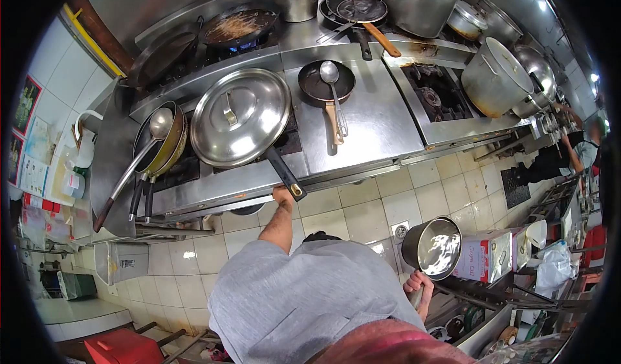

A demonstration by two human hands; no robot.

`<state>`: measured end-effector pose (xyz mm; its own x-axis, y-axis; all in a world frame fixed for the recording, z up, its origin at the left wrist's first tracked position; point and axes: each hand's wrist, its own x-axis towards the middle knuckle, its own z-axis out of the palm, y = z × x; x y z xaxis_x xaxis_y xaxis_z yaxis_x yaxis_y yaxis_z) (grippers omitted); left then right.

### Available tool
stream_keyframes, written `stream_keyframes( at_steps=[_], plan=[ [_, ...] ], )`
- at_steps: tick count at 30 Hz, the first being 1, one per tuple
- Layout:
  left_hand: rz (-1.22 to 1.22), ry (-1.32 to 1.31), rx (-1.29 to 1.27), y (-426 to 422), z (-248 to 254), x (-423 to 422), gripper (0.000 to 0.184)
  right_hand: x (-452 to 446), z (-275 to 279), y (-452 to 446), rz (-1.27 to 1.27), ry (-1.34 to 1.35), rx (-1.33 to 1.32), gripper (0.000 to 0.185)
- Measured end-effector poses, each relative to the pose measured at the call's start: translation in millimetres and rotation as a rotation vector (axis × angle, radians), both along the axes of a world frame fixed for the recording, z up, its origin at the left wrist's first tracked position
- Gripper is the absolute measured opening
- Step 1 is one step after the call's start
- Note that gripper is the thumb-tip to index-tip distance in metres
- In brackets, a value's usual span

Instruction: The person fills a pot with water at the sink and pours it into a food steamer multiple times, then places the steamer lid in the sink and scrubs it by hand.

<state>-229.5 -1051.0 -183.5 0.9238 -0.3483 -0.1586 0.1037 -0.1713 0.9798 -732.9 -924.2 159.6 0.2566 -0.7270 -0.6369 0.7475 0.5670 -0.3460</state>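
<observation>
My right hand [420,285] is closed around the handle of a deep saucepan [414,246], held out over the floor. Its inside gleams brightly; I cannot tell whether that is liquid or bare metal. My left hand [282,196] reaches to the front edge of the stove, beside a black pan handle [284,172], its fingers hidden there. That handle sticks out from under a large steel lid [242,118]. Right of the lid, a small frying pan [317,82] on the steel top holds a metal spoon [330,73].
Nested pans [169,145] with a ladle [160,126] stand at the left. Behind, a frying pan [240,27] sits over a blue flame. Large pots [495,79] fill the right side. A carton [482,257] stands beside the saucepan. Another person [569,150] is at far right.
</observation>
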Motion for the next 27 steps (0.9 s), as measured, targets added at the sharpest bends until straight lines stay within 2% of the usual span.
stream_keyframes(
  at_steps=[3,5,6,8,9,11,14,18,20,23,24,26,27],
  plan=[
    [-0.070,0.057,-0.051,3,-3,3,0.025,3,2,-4,0.007,0.027,-0.017,0.018],
    [-0.095,-0.162,0.128,5,14,-3,0.025,4,1,-7,0.010,0.011,-0.017,0.014],
    [-0.095,-0.163,0.129,5,20,-6,0.025,5,2,-8,0.010,0.011,-0.016,0.014],
    [0.015,0.067,-0.005,4,32,-11,0.027,8,3,-9,-0.007,0.001,-0.004,0.010],
    [0.014,0.066,-0.004,5,45,-15,0.027,9,3,-10,-0.008,0.001,-0.003,0.010],
    [-0.031,0.006,0.266,9,68,-20,0.029,11,1,-12,-0.003,-0.010,-0.026,0.009],
    [-0.114,-0.026,0.279,12,86,-23,0.030,13,-1,-14,-0.002,-0.019,-0.024,0.009],
    [-0.128,-0.076,0.226,14,90,-23,0.030,17,2,-18,0.006,-0.044,-0.015,0.013],
    [-0.079,0.059,0.201,12,73,-19,0.030,19,1,-19,-0.022,-0.021,-0.016,0.008],
    [-0.088,0.132,0.096,12,31,-5,0.032,17,-5,-23,-0.036,-0.042,-0.026,0.006],
    [-0.127,0.087,0.084,11,-9,7,0.030,16,-7,-25,-0.033,-0.047,-0.041,0.006],
    [-0.135,0.059,0.296,18,43,-6,0.030,11,-7,-29,-0.042,-0.051,-0.035,0.006],
    [-0.138,0.056,0.302,21,40,-5,0.030,8,-6,-33,-0.044,-0.065,-0.035,0.006]
  ],
)
